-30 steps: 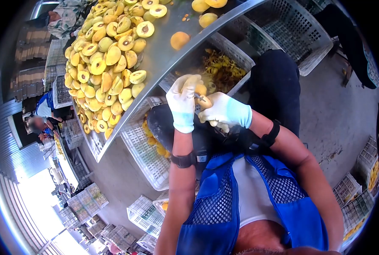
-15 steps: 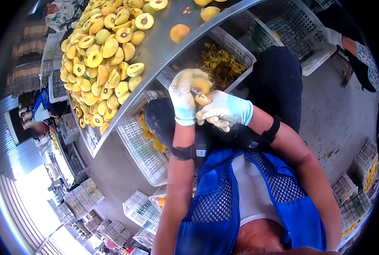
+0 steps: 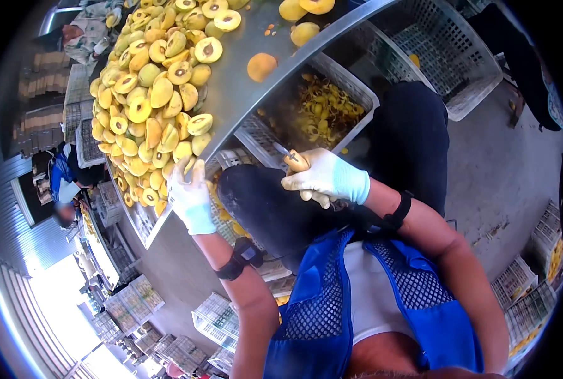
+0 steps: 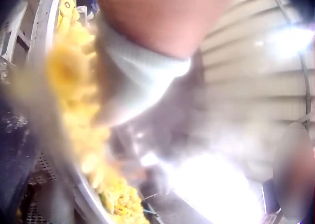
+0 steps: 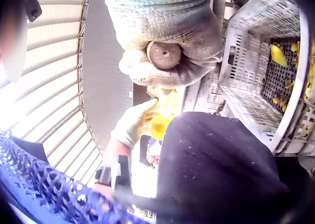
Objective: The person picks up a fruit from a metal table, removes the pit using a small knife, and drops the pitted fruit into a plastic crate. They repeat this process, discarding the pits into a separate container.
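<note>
My gloved right hand point(image 3: 326, 174) grips a small knife by its wooden handle point(image 3: 297, 160), the short metal blade pointing up and left. In the right wrist view the round butt of the handle point(image 5: 164, 55) pokes out from the curled fingers. My gloved left hand point(image 3: 190, 197) is at the table's near edge, thumb and fingers spread beside the pile of yellow peach halves point(image 3: 161, 92). Right at its fingertips in the right wrist view is a hollowed peach half point(image 5: 159, 127). A blurred yellow half point(image 4: 66, 72) also shows over the table edge in the left wrist view.
A metal table point(image 3: 237, 82) with a raised rim carries the fruit and a lone peach point(image 3: 262, 67). Below it a crate point(image 3: 371, 101) holds peelings and scraps. Another crate point(image 3: 468, 104) stands at the right. Beside my knee point(image 3: 250, 189), a crate holds yellow halves.
My left hand has left the right hand and moved left to the table edge with the peach half, its fingers now spread. My right hand stays over the lap with the knife.
</note>
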{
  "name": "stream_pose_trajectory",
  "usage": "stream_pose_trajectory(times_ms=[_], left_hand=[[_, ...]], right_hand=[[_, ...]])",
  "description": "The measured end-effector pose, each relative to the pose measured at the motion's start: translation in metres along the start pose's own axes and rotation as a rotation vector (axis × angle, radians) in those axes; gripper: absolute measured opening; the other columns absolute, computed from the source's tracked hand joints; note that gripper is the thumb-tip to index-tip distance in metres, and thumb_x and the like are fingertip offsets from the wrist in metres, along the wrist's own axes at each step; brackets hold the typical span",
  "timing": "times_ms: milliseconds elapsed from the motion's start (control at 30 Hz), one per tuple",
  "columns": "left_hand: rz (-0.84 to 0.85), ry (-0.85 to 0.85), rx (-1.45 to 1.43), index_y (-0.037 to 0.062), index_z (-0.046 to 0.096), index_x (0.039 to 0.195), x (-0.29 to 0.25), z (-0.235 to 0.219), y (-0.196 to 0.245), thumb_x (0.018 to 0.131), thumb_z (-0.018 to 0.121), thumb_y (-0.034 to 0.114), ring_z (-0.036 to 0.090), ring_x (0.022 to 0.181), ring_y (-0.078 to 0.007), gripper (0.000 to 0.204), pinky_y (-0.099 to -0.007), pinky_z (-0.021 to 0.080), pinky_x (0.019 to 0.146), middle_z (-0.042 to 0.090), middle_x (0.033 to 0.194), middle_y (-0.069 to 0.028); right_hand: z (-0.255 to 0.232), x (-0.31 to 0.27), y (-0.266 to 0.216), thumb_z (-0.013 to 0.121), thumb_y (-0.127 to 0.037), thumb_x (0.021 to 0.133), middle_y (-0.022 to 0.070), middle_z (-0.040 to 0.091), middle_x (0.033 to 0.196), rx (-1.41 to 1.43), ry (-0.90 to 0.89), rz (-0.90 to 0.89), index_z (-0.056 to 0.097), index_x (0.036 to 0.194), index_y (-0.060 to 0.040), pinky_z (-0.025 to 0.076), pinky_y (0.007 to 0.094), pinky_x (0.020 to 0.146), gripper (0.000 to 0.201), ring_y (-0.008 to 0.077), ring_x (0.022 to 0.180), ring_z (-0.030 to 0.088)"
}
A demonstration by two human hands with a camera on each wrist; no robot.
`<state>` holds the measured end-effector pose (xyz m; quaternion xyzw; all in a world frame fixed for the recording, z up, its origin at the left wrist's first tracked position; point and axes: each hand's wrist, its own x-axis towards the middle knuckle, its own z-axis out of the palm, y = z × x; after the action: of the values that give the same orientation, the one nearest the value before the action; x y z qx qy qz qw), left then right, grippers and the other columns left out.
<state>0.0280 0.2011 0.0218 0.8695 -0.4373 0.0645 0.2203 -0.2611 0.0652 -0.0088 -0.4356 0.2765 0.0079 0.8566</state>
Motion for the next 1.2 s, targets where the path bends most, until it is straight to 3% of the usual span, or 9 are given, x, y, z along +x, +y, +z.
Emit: stream_pose_trajectory(times_ms=[100,167,233,433,567,667,800,933,1200], left_hand=[[0.03,-0.16,-0.134,0.0071,0.074,0.12,0.03,0.009,0.079,0.095,0.074,0.027,0.069,0.111,-0.0305,0.032,-0.0391,0.054,0.098,0.073,0.121,-0.0143],[0.275,-0.108,-0.069,0.0082,0.072,0.123,0.057,0.055,0.081,0.094,0.075,0.032,0.069,0.113,-0.0332,0.038,-0.0409,0.053,0.1,0.073,0.121,-0.0151],[0.329,-0.156,-0.155,0.0056,0.071,0.124,0.087,0.095,0.102,0.092,0.075,0.036,0.068,0.115,-0.0345,0.044,-0.0416,0.052,0.101,0.071,0.126,-0.0181],[0.152,-0.436,0.019,0.0005,0.067,0.133,0.137,0.146,0.152,0.085,0.08,0.039,0.072,0.113,-0.0309,0.063,-0.0387,0.054,0.099,0.073,0.125,-0.0198],[0.154,-0.29,-0.493,0.0035,0.072,0.127,0.136,0.163,0.115,0.087,0.076,0.033,0.073,0.108,-0.0299,0.05,-0.0374,0.057,0.094,0.073,0.125,-0.0208],[-0.239,-0.462,-1.497,0.0028,0.059,0.143,0.104,0.122,0.109,0.101,0.062,0.029,0.071,0.103,-0.0274,0.049,-0.0394,0.061,0.083,0.069,0.13,-0.015],[-0.29,-0.682,-1.973,0.0064,0.051,0.147,0.051,0.099,0.108,0.102,0.06,0.054,0.071,0.105,-0.0368,0.066,-0.0481,0.065,0.082,0.063,0.136,-0.0205],[-0.417,-0.59,-1.806,0.0075,0.049,0.15,0.0,0.102,0.121,0.101,0.058,0.058,0.069,0.108,-0.0353,0.07,-0.0469,0.056,0.099,0.063,0.135,-0.0217],[-0.131,-0.464,-1.548,-0.006,0.046,0.148,-0.028,0.089,0.134,0.106,0.053,0.041,0.061,0.123,-0.0322,0.064,-0.0431,0.049,0.109,0.063,0.132,-0.0248]], right_hand=[[-0.001,0.006,0.007,0.077,-0.026,0.092,0.0036,0.065,0.069,0.044,0.014,-0.058,0.06,0.093,-0.0032,0.041,0.0251,0.036,0.028,0.0101,0.039,0.054],[-0.001,0.002,0.003,0.077,-0.026,0.092,0.0032,0.066,0.07,0.052,0.062,-0.05,0.06,0.093,-0.004,0.04,0.0246,0.036,0.028,0.0097,0.04,0.054],[-0.003,0.0,0.001,0.077,-0.027,0.093,0.0023,0.066,0.071,0.071,0.105,-0.075,0.059,0.092,-0.0052,0.039,0.0243,0.036,0.028,0.0091,0.04,0.054],[-0.011,0.004,0.001,0.074,-0.028,0.095,0.0025,0.066,0.072,0.118,0.187,-0.104,0.062,0.099,-0.0036,0.037,0.0226,0.036,0.027,0.0074,0.041,0.053],[-0.013,0.0,-0.006,0.071,-0.025,0.098,0.0024,0.066,0.072,0.155,0.208,-0.141,0.063,0.101,-0.0052,0.037,0.0208,0.037,0.022,0.0065,0.042,0.054],[-0.015,0.002,-0.004,0.071,-0.025,0.096,0.0034,0.067,0.071,0.149,0.235,-0.202,0.062,0.1,-0.0039,0.041,0.024,0.041,0.023,0.0083,0.044,0.055],[-0.009,0.001,-0.004,0.071,-0.024,0.094,0.0041,0.068,0.069,0.022,0.31,-0.266,0.063,0.1,-0.0021,0.046,0.0271,0.046,0.025,0.0096,0.046,0.057],[-0.006,0.006,0.007,0.071,-0.025,0.093,0.0052,0.07,0.069,-0.043,0.352,-0.405,0.065,0.099,-0.0025,0.049,0.0284,0.05,0.024,0.0105,0.05,0.06],[-0.008,0.014,0.02,0.072,-0.035,0.091,0.0173,0.069,0.078,-0.409,0.52,-0.516,0.065,0.092,-0.0003,0.056,0.0419,0.069,0.035,0.0342,0.074,0.072]])
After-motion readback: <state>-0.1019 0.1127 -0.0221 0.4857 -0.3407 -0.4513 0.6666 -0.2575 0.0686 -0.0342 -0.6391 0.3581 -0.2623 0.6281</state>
